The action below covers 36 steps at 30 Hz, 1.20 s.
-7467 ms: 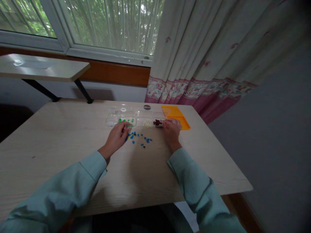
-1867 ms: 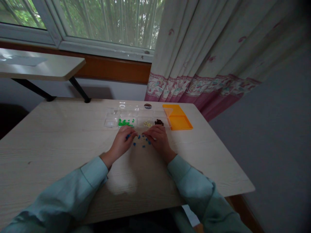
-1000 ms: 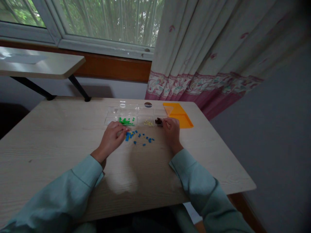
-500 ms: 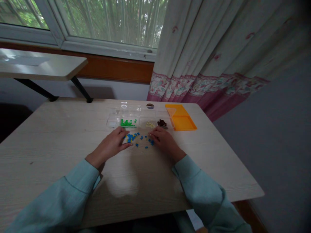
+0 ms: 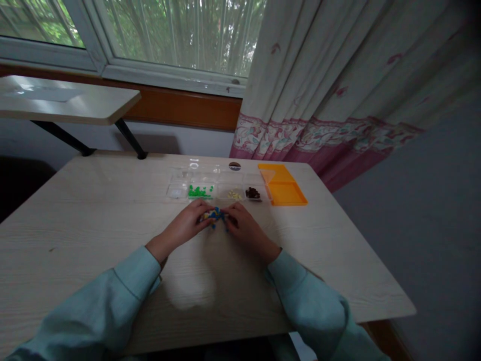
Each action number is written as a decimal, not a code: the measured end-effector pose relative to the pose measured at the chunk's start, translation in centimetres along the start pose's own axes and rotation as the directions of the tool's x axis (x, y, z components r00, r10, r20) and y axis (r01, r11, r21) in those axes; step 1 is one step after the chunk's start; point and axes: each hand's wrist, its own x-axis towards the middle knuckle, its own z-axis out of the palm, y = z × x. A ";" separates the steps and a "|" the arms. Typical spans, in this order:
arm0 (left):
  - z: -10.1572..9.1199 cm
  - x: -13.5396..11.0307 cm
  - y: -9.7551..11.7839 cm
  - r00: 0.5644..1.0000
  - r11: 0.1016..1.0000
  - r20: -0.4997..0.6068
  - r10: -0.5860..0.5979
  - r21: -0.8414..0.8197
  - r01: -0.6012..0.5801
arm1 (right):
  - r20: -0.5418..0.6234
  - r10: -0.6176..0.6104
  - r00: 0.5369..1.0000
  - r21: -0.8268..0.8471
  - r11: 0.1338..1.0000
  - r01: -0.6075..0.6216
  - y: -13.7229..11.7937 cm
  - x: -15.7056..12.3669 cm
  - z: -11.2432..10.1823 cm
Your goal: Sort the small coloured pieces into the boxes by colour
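A small heap of blue and yellow plastic pieces [image 5: 215,214] lies on the table, squeezed together between my two hands. My left hand [image 5: 190,220] curls round its left side, thumb in front and fingers behind. From the right, my right hand [image 5: 243,223] presses in with bent fingers, whose tips are partly hidden. Just behind is a clear compartment box [image 5: 176,191], its lid open. Green pieces [image 5: 201,191] fill one compartment, cream pieces [image 5: 235,194] another, and dark brown pieces [image 5: 253,193] a third.
An orange tray [image 5: 287,193] lies to the right of the clear box, partly under its lid. A round cable hole [image 5: 235,166] is at the back of the table [image 5: 112,220]. At the left rear a raised shelf [image 5: 105,108] stands on black legs. A curtain [image 5: 300,115] hangs behind.
My hands have come closer together. The blue and yellow pieces, spread out between them before, are now pushed into one tight heap. The view has shifted slightly.
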 end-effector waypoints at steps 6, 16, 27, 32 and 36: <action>-1.2 -0.4 -1.3 0.988 0.996 -0.145 -0.050 0.063 0.060 | -0.118 0.038 0.992 -0.071 0.996 -0.047 1.4 0.1 -0.5; 0.0 -0.3 -1.4 0.995 0.998 -0.101 -0.015 0.059 0.021 | -0.079 -0.001 0.997 -0.156 0.988 -0.011 1.0 0.1 0.4; -0.5 -0.4 -1.2 0.992 0.995 -0.101 -0.080 0.056 0.086 | -0.072 0.059 0.996 -0.094 0.993 -0.066 1.1 0.1 0.1; -0.5 -0.3 -1.2 0.991 0.994 -0.096 -0.088 0.064 0.094 | -0.073 0.069 0.995 -0.085 0.994 -0.075 1.2 0.1 0.2; -0.3 -0.3 -1.2 0.994 0.991 -0.072 -0.086 0.101 0.093 | -0.068 0.072 0.995 -0.080 0.994 -0.077 1.0 0.1 0.0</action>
